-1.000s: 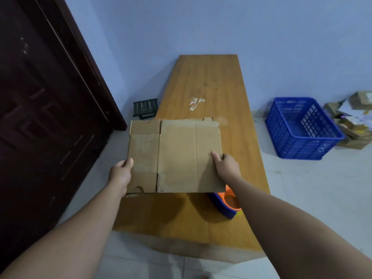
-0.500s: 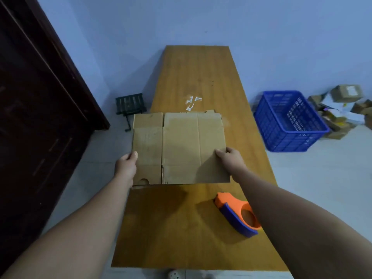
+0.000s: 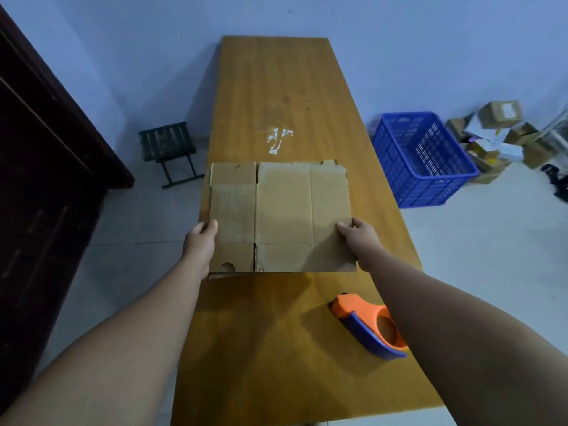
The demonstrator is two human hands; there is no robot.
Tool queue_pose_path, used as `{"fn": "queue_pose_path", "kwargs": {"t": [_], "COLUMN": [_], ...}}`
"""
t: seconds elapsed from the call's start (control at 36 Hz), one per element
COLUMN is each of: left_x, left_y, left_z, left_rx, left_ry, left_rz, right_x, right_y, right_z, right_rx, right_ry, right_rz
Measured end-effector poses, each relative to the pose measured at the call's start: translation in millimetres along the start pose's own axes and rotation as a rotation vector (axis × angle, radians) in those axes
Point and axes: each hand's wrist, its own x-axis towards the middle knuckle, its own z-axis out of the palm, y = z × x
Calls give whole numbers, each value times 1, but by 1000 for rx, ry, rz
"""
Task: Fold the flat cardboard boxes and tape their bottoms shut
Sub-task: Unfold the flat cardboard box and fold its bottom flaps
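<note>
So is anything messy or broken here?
A crumpled scrap of clear tape lies stuck on the table beyond the flat box. The box has a round hole near its left corner.

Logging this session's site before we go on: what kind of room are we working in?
Probably a small packing or storage room, not a proper warehouse. A long wooden table serves as the bench, a blue plastic crate sits on the tiled floor, and small cardboard parcels are heaped in the corner.
</note>
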Motion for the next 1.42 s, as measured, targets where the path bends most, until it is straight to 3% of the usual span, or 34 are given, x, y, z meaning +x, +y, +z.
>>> {"fn": "queue_pose_path", "kwargs": {"t": [0.22, 0.53, 0.75, 0.92, 1.0, 1.14, 1.42], "left_x": [13, 34, 61, 85, 93, 92, 85], "left_y": [-5, -2, 17, 30, 25, 3, -13], "left_z": [17, 47, 60, 72, 78, 87, 96], "left_rx": [153, 167, 154, 120, 240, 544, 825], "left_ry": [-85, -46, -48, 42, 18, 5, 175], "left_rz": [2, -19, 56, 153, 85, 4, 50], "right_x": [32, 61, 87, 108, 119, 121, 119], "right_y": [6, 14, -4, -20, -18, -8, 8], "right_z": [-5, -1, 3, 11, 20, 27, 29], "right_rx": [-12, -78, -89, -83, -172, -571, -583], "right_ry": [-37, 9, 7, -2, -16, 48, 158], "right_rz": [35, 5, -24, -77, -68, 16, 117]}}
